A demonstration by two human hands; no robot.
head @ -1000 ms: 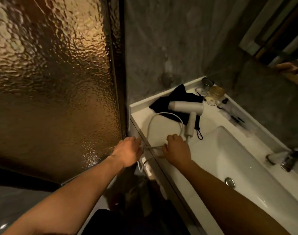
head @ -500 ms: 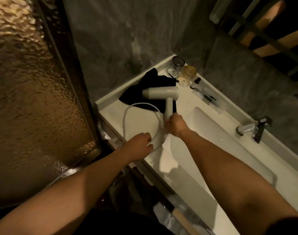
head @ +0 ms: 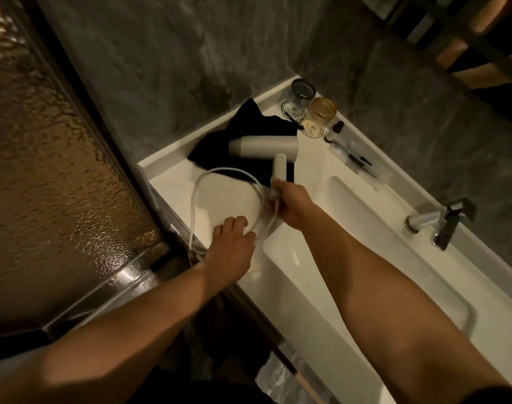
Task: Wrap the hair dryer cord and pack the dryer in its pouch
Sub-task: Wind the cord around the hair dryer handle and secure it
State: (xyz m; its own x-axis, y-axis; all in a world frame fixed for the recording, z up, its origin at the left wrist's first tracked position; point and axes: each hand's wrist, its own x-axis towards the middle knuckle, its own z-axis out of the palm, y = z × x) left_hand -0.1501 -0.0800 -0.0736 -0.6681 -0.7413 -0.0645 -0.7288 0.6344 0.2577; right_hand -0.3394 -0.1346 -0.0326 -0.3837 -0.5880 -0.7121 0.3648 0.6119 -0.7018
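early going here: on the white counter (head: 219, 199) the black pouch (head: 249, 132) lies flat and unfilled under the hair dryer (head: 263, 145). right hand (head: 292, 204) wraps the handle base, left hand (head: 231, 246) is closed on the cord (head: 208, 174), one loose loop, nothing wound.

Our right hand (head: 291, 204) covers the lower end of the hair dryer (head: 263, 145) handle, so we cannot see where the cord (head: 196, 188) joins it. Our left hand (head: 231, 247) hides the cord's near stretch at the bench (head: 219, 196) front edge, and the plug is out of sight. The dryer lies over part of the black pouch (head: 249, 126). The small items (head: 353, 160) along the back edge are too blurred to identify.
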